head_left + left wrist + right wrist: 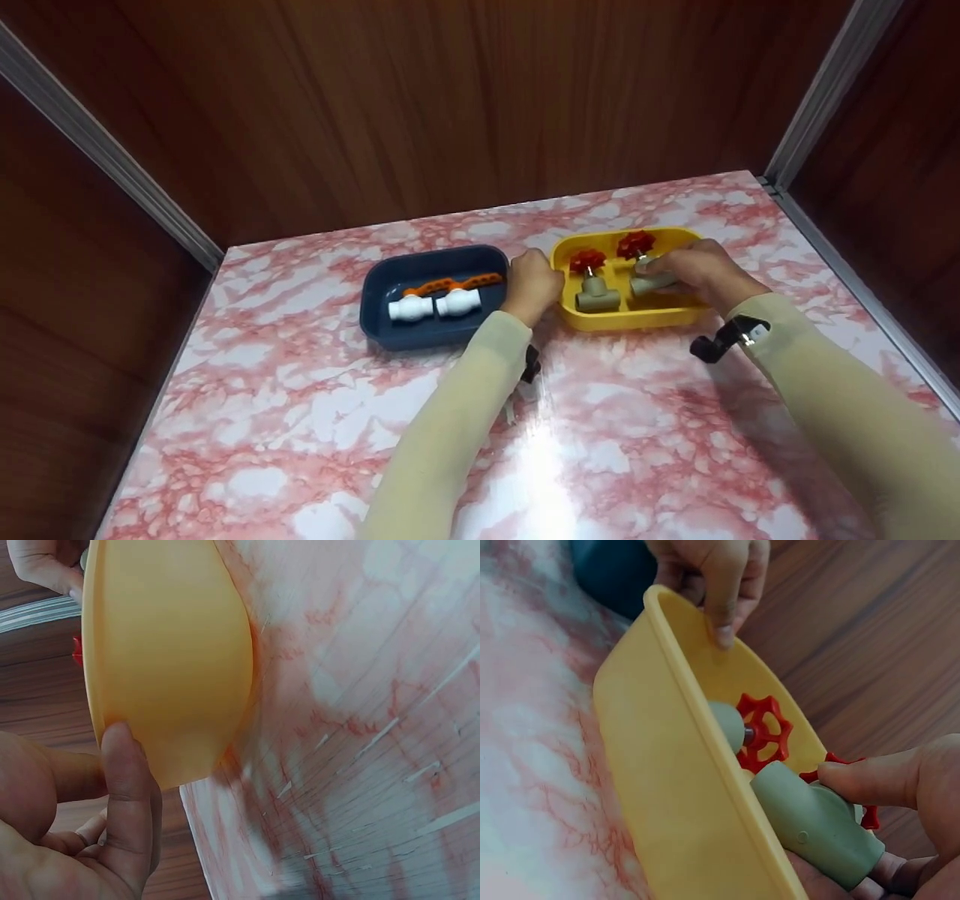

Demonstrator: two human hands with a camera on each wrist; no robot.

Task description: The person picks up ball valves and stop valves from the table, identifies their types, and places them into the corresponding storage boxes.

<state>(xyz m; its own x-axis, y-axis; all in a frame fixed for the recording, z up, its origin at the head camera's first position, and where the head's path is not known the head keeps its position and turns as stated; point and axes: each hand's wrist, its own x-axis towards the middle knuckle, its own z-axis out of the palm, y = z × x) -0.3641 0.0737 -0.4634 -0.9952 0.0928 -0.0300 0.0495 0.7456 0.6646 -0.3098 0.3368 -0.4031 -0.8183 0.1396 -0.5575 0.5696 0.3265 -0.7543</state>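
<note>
My left hand pinches the left rim of the yellow tray, its thumb and fingers on either side of the wall in the left wrist view. Inside that tray, my right hand grips a grey-green pipe valve with a red handwheel. The right wrist view has the thumb on top of the valve body and fingers beneath it. A second valve of the same kind, with its red handwheel toward the back, lies in the left half of the tray.
Left of the yellow tray stands a dark blue tray. In it lie two white ball valves with orange handles. Wood-grain panels enclose the red-and-white marbled table at the back and sides.
</note>
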